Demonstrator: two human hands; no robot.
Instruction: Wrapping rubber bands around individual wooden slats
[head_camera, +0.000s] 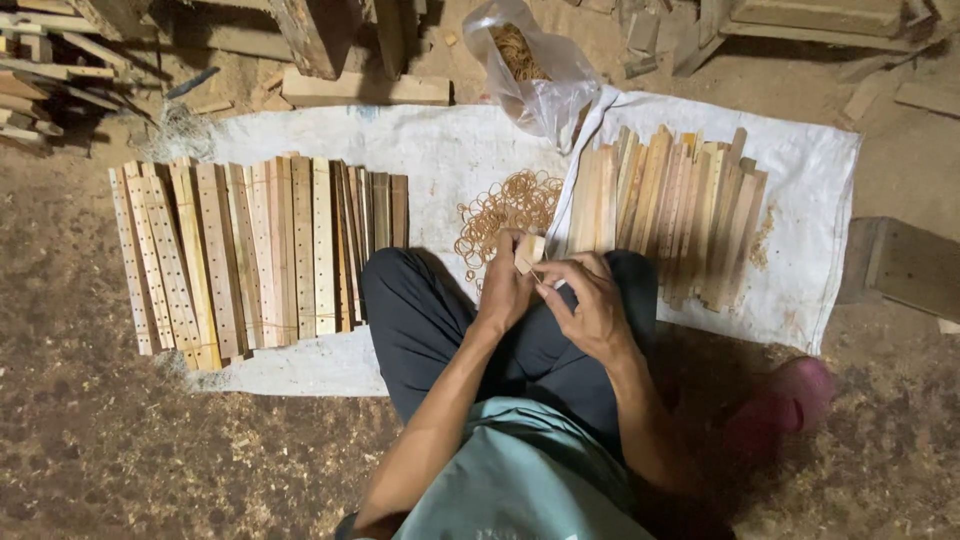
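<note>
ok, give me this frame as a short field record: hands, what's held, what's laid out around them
left hand: grips a small wooden piece
right hand: fingers at the same piece, from the other side
rubber bands: loose pile on the white sack, just ahead of the hands
drilled slats: row laid side by side, left part of the sack
plain sticks: heap on the right part
plastic bag: more bands inside, far edge
ground: sawdust
</note>
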